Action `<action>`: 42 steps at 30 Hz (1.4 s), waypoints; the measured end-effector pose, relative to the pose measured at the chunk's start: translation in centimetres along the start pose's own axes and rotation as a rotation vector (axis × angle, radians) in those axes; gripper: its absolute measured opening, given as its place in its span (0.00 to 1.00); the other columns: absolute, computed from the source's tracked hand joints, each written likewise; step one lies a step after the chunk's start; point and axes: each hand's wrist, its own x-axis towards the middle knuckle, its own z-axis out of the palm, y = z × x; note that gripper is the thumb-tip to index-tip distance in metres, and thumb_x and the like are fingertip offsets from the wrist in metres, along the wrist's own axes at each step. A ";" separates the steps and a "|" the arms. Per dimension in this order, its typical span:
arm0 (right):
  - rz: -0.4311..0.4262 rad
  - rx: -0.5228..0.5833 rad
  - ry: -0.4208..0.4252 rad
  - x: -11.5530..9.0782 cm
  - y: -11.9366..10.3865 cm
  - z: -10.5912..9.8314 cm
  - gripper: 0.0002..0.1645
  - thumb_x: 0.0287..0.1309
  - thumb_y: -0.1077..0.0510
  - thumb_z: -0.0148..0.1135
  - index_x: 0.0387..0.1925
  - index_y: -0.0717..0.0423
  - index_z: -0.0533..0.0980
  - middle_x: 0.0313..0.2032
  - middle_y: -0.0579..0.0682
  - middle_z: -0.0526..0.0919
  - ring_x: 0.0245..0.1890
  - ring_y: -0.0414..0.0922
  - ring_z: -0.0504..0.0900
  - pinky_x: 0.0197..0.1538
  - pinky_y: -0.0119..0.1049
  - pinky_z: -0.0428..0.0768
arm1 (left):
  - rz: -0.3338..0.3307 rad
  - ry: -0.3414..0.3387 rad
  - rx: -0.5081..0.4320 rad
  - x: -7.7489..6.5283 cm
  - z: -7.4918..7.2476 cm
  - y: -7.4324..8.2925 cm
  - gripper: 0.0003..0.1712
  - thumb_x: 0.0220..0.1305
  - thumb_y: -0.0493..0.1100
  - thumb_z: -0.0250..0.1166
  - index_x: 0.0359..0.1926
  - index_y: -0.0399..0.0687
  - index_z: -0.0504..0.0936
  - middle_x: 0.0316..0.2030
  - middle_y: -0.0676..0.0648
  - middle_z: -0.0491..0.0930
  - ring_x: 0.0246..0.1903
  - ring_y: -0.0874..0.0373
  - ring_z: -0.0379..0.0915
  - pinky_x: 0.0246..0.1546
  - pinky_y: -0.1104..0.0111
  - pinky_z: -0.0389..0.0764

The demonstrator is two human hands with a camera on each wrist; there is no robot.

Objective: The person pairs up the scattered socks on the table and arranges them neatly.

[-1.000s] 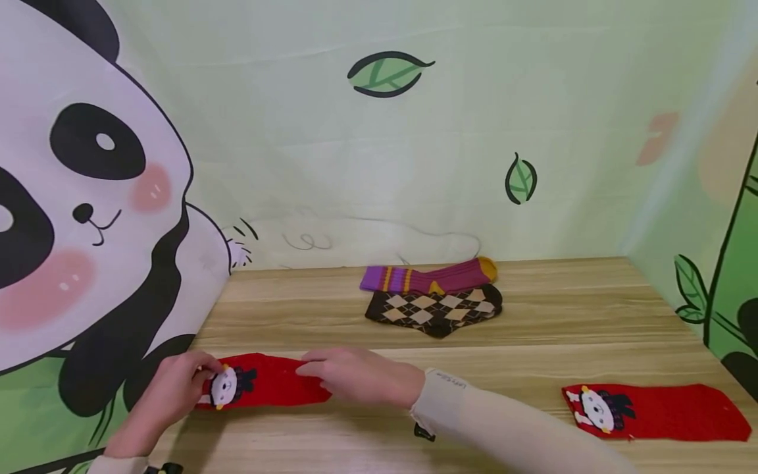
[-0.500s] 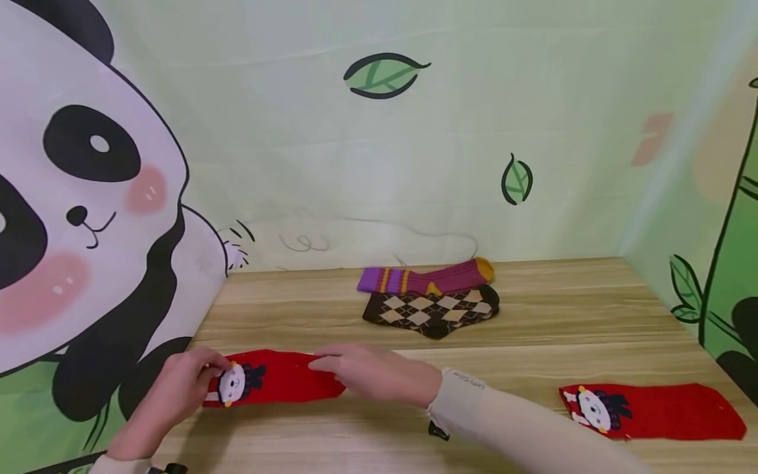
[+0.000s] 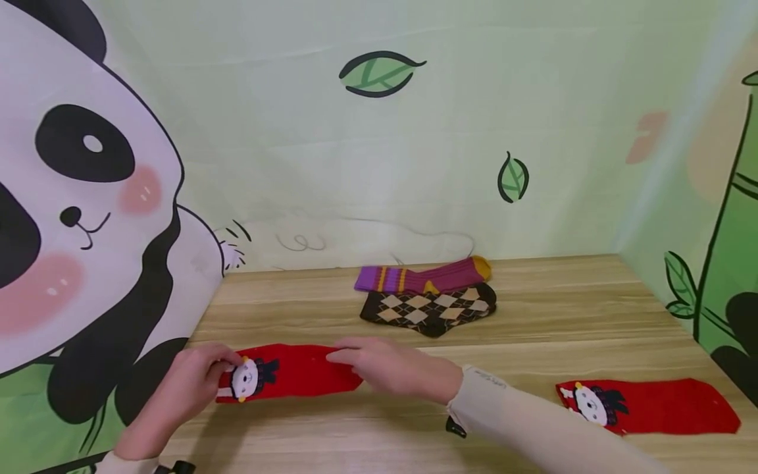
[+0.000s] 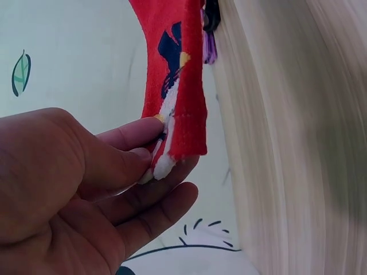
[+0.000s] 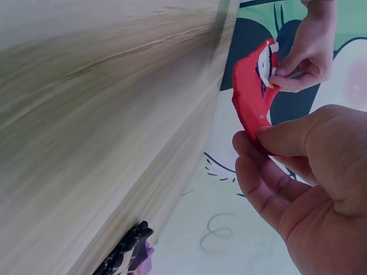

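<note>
A red sock (image 3: 299,372) with a white animal face in a dark hat is stretched between both hands, raised off the table. My left hand (image 3: 192,382) pinches its left end, thumb against fingers, beside the face; the left wrist view shows this end of the red sock (image 4: 189,114) folded over at the pinch. At the other end, my right hand (image 3: 391,368) pinches the plain red part between thumb and fingers, as the right wrist view also shows on the red sock (image 5: 249,94). A second matching red sock (image 3: 669,405) lies flat on the table at the right.
Towards the back of the wooden table (image 3: 533,349) lie a purple sock (image 3: 450,275) with yellow toe and heel and a black argyle sock (image 3: 429,311), touching each other. A panda-printed backdrop (image 3: 284,131) stands behind the table and along its sides.
Both hands have moved to the right and slightly up in the head view, carrying the red sock between them. The other socks lie as before; the view has shifted slightly.
</note>
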 end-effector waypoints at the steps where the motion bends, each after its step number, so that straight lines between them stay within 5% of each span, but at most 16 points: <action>1: 0.001 0.003 0.002 -0.1 0.1 0.0 0.31 0.67 0.67 0.64 0.70 0.52 0.74 0.69 0.50 0.73 0.67 0.44 0.74 0.63 0.31 0.76 | 0.010 0.007 0.004 0.1 0.1 0.1 0.16 0.58 0.23 0.66 0.31 0.48 0.89 0.35 0.49 0.86 0.35 0.53 0.82 0.41 0.51 0.85; 17: -0.033 -0.106 0.090 -2.2 1.7 -0.5 0.26 0.65 0.67 0.66 0.63 0.53 0.79 0.62 0.51 0.80 0.61 0.46 0.80 0.60 0.33 0.78 | 0.082 0.027 0.001 1.1 0.9 2.0 0.15 0.56 0.23 0.68 0.33 0.48 0.90 0.34 0.51 0.87 0.33 0.55 0.82 0.39 0.53 0.85; 24: 0.001 -0.002 0.105 -3.7 2.5 -1.0 0.26 0.64 0.70 0.66 0.62 0.57 0.79 0.63 0.54 0.79 0.61 0.50 0.81 0.60 0.37 0.80 | 0.134 0.037 -0.039 1.7 1.0 3.2 0.16 0.56 0.21 0.67 0.32 0.46 0.90 0.34 0.51 0.87 0.33 0.56 0.83 0.38 0.56 0.86; 37: 0.040 0.031 0.119 -6.6 3.8 -1.5 0.24 0.63 0.70 0.67 0.61 0.59 0.80 0.62 0.57 0.79 0.58 0.52 0.83 0.56 0.39 0.83 | 0.103 -0.103 -0.128 2.5 1.6 5.4 0.15 0.60 0.23 0.68 0.37 0.47 0.91 0.36 0.52 0.86 0.34 0.61 0.78 0.38 0.65 0.86; 42: 0.076 0.053 0.110 -7.7 4.1 -1.7 0.24 0.64 0.69 0.67 0.62 0.58 0.79 0.62 0.55 0.79 0.58 0.51 0.82 0.57 0.40 0.82 | 0.141 -0.116 -0.132 2.9 2.2 6.0 0.15 0.61 0.24 0.67 0.36 0.48 0.90 0.36 0.53 0.87 0.35 0.61 0.79 0.39 0.64 0.85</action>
